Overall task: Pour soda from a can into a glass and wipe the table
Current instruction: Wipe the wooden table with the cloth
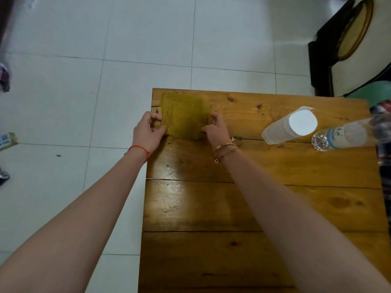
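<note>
both hands, left hand [148, 132] and right hand [214, 129], seemingly pinch yellow cloth [183, 115] on wooden table [211, 208] over tiled floor [84, 60].

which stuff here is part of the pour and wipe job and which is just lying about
In the job: yellow cloth, gripped by the left hand and right hand; clear cup; wooden table.

Lying about: water bottle; dark chair. No can in view.

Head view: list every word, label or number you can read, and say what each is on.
None can be read.
Water bottle: blue and white label, print too blurred to read.
Blue and white packet on the floor at the left edge: print too small and blurred to read.
</note>
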Motion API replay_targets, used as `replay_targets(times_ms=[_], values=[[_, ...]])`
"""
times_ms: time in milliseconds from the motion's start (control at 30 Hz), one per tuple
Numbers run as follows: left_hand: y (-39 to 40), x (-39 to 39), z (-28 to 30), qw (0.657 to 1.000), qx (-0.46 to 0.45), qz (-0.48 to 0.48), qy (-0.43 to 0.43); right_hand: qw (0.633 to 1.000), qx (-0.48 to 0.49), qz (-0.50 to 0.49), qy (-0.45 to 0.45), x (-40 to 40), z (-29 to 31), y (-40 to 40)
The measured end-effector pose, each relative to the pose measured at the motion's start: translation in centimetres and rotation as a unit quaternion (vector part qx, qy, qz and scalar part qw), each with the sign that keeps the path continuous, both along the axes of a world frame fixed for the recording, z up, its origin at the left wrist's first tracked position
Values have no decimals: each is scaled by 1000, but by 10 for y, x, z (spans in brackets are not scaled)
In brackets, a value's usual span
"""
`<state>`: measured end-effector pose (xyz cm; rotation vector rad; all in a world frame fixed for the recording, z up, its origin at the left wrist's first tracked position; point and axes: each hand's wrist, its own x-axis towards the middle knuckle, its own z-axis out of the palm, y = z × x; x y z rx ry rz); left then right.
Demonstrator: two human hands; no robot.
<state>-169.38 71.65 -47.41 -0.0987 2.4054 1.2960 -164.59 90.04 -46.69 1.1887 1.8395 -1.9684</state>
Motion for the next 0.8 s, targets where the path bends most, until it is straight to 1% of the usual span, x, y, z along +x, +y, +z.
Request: replay_targets(times_ms=[133,233,300,333,367,433,500,567,667,767,800], values=[[-2,12,-2,999,2,36,1,1000,-4,-23,-2,7,1,3],[-2,23,4,999,-15,40,1,1000,8,-21,0,13,9,5],[-2,32,12,999,-38,23,16,999,48,11,7,21,19,7],[-3,38,17,998,-57,7,31,995,95,41,11,26,25,8],[-4,43,20,996,-77,-13,51,984,161,81,14,33,29,10],[-9,56,29,987,-114,-64,93,938,301,169,36,50,36,17],[-14,72,39,976,-136,-105,131,901,369,221,55,73,42,25],[-19,94,53,966,-158,-129,158,874,407,261,49,103,50,31],[-22,132,79,959,-181,-139,166,839,442,315,34,155,67,39],[-25,178,106,957,-178,-139,179,827,452,332,34,206,97,44],[-24,192,118,958,-177,-135,182,836,443,322,32,221,112,43]])
